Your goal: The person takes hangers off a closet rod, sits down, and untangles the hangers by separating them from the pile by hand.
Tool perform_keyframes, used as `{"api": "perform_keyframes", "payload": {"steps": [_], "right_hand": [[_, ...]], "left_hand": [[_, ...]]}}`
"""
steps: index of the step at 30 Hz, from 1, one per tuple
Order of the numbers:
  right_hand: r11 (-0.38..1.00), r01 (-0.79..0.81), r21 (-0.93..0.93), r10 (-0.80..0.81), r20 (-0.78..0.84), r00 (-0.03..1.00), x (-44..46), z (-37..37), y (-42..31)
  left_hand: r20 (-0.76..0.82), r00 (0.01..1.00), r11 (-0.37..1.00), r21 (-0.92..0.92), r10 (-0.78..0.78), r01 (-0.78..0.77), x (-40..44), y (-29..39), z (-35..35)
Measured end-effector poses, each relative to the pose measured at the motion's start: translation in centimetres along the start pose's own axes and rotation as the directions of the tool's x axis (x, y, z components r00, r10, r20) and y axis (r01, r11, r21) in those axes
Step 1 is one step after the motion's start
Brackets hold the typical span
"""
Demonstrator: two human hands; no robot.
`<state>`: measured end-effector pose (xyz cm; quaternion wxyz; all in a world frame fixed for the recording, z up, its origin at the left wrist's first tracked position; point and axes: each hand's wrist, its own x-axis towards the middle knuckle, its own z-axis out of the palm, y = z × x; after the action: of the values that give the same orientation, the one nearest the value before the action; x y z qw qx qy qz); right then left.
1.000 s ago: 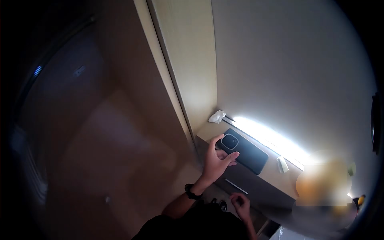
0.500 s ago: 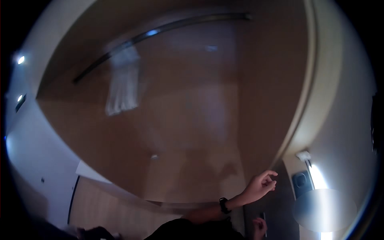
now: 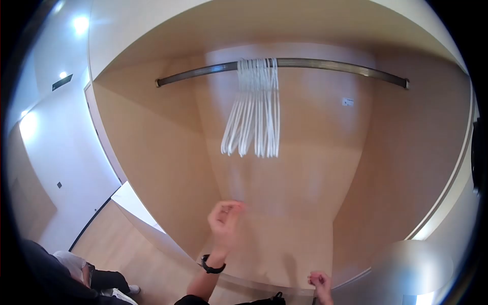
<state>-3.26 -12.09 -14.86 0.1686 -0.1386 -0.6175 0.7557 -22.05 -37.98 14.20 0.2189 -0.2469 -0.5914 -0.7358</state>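
My left hand (image 3: 223, 222), with a black watch (image 3: 213, 264) on its wrist, is raised in front of the wardrobe, below the hangers. Its fingers are curled in towards the thumb and slightly blurred; nothing shows in them. Low at the right, my right hand (image 3: 319, 280) is loosely closed, with no object visible in it. A bunch of several white hangers (image 3: 254, 119) hangs from the metal rail (image 3: 330, 64), left of its middle. Neither hand touches the hangers.
The wardrobe's wooden side wall (image 3: 152, 122) stands to the left. A small white label (image 3: 347, 101) is on the back panel. At lower left a person in dark trousers (image 3: 109, 280) is near a white ledge (image 3: 134, 203). A pale rounded object (image 3: 414, 267) stands at lower right.
My view has turned to the right and levelled, and the wardrobe looks brighter. My left hand has moved left in the view, its fingers more curled. The hangers still hang on the rail.
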Motion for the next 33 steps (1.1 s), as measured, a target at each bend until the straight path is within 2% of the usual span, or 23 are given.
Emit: {"api": "perform_keyframes", "payload": {"steps": [1,3,5,7,9,11,13,14,16,17,19,20,22,23,26,30,33], "right_hand": [[1.0,-0.007,0.028,0.006,0.032,0.999,2.3,1.5,-1.7],[0.998,0.057,0.023,-0.058,0.042,0.997,5.8,5.2,-8.6],[0.982,0.18,-0.063,-0.176,0.057,0.983,9.0,8.3,-15.6],[0.96,0.28,0.024,-0.281,0.099,0.954,12.1,11.0,-21.6],[0.926,0.328,0.185,-0.352,0.112,0.929,14.8,13.5,-26.9],[0.904,0.353,0.24,-0.401,0.197,0.894,17.9,15.5,-31.5],[0.875,0.382,0.296,-0.453,0.225,0.863,20.2,18.0,-35.0],[0.872,0.387,0.298,-0.46,0.231,0.857,21.7,18.7,-36.1],[0.886,0.297,0.356,-0.412,0.312,0.856,25.3,20.3,-37.7],[0.882,0.3,0.363,-0.42,0.319,0.85,26.9,21.1,-38.3],[0.924,0.215,0.317,-0.355,0.501,0.789,29.4,22.7,-38.9],[0.925,0.211,0.316,-0.353,0.512,0.783,30.1,23.3,-39.2],[0.971,0.067,0.229,-0.202,0.64,0.742,31.5,24.8,-39.7],[0.972,0.062,0.229,-0.2,0.655,0.729,32.1,25.3,-39.9],[0.968,-0.038,0.247,-0.159,0.724,0.672,33.2,26.7,-41.1],[0.95,-0.007,0.314,-0.235,0.724,0.649,34.5,27.9,-42.0],[0.953,-0.011,0.303,-0.219,0.713,0.667,34.7,28.5,-43.3]], "left_hand": [[-0.045,0.999,1.0,0.018,0.001,0.0,1.5,0.4,-1.2],[-0.024,1.0,1.0,-0.024,0.002,-0.002,4.7,-0.1,-3.6],[0.001,1.0,0.998,-0.069,0.009,-0.008,7.8,0.1,-4.4],[0.092,0.994,0.968,-0.235,-0.062,0.082,10.9,0.9,-4.4],[0.114,0.993,0.976,-0.207,-0.043,0.066,14.0,0.7,-4.1],[0.132,0.991,0.982,-0.18,-0.028,0.052,16.9,0.3,-3.3],[0.187,0.981,0.961,-0.257,-0.058,0.106,19.3,-0.1,-2.3],[0.182,0.982,0.961,-0.257,-0.049,0.096,20.2,-0.3,-1.9],[0.365,0.911,0.918,-0.262,-0.191,0.297,22.4,-0.3,-1.1],[0.36,0.915,0.923,-0.259,-0.182,0.285,23.2,0.0,-0.6],[0.538,0.804,0.875,-0.228,-0.253,0.427,24.2,0.5,0.3],[0.527,0.811,0.877,-0.229,-0.252,0.422,24.7,0.4,0.7],[0.597,0.733,0.831,-0.19,-0.325,0.523,25.7,0.1,1.3],[0.582,0.745,0.836,-0.19,-0.327,0.515,26.0,-0.3,1.6],[0.616,0.695,0.794,-0.177,-0.371,0.581,27.3,-1.4,2.6],[0.645,0.666,0.766,-0.19,-0.374,0.614,28.4,-1.8,4.0],[0.6,0.707,0.783,-0.205,-0.373,0.587,29.1,-1.8,5.3]]}}
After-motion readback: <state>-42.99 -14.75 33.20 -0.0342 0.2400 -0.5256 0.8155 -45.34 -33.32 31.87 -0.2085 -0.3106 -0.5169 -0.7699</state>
